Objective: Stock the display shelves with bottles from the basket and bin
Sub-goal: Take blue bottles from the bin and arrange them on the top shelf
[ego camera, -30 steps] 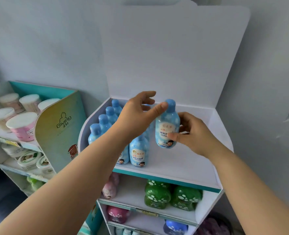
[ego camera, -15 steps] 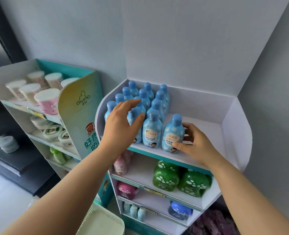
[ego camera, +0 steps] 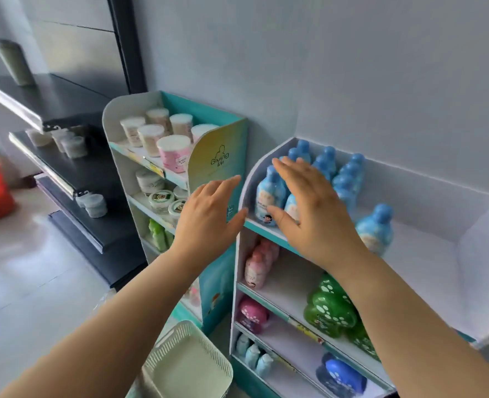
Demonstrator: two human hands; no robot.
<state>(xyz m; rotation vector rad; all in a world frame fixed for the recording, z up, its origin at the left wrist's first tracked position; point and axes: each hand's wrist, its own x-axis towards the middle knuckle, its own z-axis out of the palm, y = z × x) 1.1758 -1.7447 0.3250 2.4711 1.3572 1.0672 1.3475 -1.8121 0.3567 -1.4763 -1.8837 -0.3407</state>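
Left hand and right hand empty, fingers spread, before blue bottles on top shelf, centre frame. Placement seemingly done; next move likely reach down to basket, bottom centre

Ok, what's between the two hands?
Head view: the stand's curved side wall and a front blue bottle lie between the left hand and right hand.

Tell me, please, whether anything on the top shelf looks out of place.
Nothing is tipped or spilled. One blue bottle stands alone right of the packed rows on the top shelf, with none behind it.
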